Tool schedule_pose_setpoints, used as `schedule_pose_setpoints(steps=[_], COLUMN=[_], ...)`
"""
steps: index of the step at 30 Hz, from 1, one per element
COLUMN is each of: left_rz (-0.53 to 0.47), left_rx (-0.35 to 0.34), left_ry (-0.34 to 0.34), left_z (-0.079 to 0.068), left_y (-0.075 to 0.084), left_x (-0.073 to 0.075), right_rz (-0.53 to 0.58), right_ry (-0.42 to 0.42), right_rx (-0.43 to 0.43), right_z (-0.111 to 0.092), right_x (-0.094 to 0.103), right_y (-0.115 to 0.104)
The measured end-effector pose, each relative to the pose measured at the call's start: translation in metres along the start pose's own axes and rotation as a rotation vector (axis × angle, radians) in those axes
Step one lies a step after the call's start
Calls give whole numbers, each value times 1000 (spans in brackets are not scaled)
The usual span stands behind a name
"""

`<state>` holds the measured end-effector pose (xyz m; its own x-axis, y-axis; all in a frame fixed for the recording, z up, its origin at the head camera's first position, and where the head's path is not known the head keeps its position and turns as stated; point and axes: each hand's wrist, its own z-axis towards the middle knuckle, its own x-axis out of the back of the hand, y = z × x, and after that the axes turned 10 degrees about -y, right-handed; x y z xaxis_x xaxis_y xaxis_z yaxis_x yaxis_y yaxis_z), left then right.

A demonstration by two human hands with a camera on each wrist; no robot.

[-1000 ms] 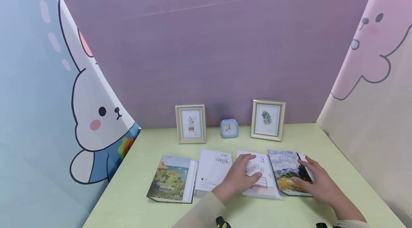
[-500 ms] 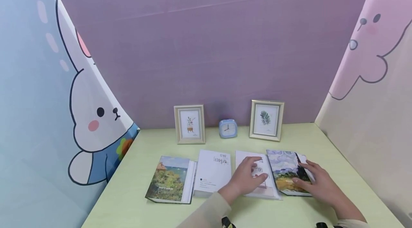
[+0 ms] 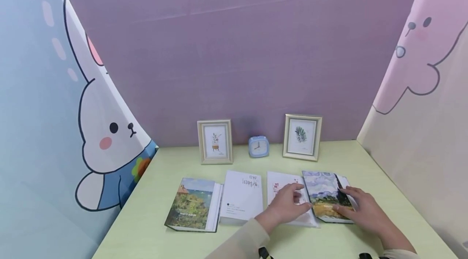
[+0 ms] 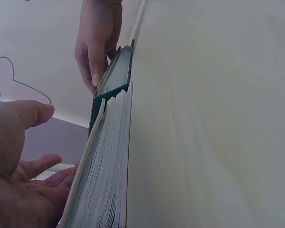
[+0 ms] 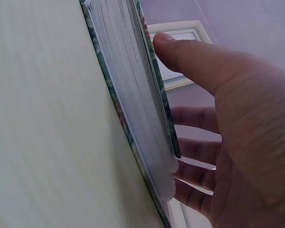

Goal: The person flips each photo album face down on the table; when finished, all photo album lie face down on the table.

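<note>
Over a white album with small drawings [image 3: 274,180] hovers my left hand [image 3: 285,206], its fingers loosely bent and part of the cover hidden beneath it. Its thumb tip reaches toward the left edge of the album with a painted landscape cover [image 3: 319,192]. My right hand [image 3: 365,212] rests at the right side of that painted album, thumb on the cover and fingers spread along the white page side. In the right wrist view the album's thick page block [image 5: 133,80] lies beside the relaxed fingers [image 5: 194,149]. Neither hand curls around an album.
Further left on the pale green table [image 3: 139,234] lie a white album with lettering [image 3: 241,200] and a photo album with a seaside painting [image 3: 193,202]. Behind stand two framed plant pictures, the left frame [image 3: 215,161] and right frame [image 3: 301,157], with a blue clock [image 3: 258,146] between.
My left hand has slid to the right across the white album with drawings, toward the painted album. My right hand stays nearly still, and the albums lie as before.
</note>
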<state>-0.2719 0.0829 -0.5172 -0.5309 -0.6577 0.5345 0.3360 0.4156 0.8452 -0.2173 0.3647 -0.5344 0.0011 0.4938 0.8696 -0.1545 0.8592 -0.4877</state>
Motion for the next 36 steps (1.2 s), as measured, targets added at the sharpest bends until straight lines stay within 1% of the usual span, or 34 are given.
schedule_pose_setpoints(steps=[6,13,19,25,28,33,36], left_rz=[-31,-25,-55,-71,-113,-231,-294], left_rx=[40,60,72,86,67,-10,-40], left_ry=[-24,-49,-38,-37,-51,-71,-79], left_z=[-1,3,10,13,13,12,11], left_y=[7,7,5,9,10,8,6], left_x=[-3,-8,-12,-14,-14,-16,-17], right_rz=[-11,4,12,17,18,41,49], right_ry=[23,35,31,35,36,30,24], right_rx=[6,-11,-24,-25,-30,-48,-54], right_z=[1,2,2,2,2,4,4], right_x=[-2,-4,-5,-6,-5,-4,-3], right_y=[1,1,3,3,2,0,1])
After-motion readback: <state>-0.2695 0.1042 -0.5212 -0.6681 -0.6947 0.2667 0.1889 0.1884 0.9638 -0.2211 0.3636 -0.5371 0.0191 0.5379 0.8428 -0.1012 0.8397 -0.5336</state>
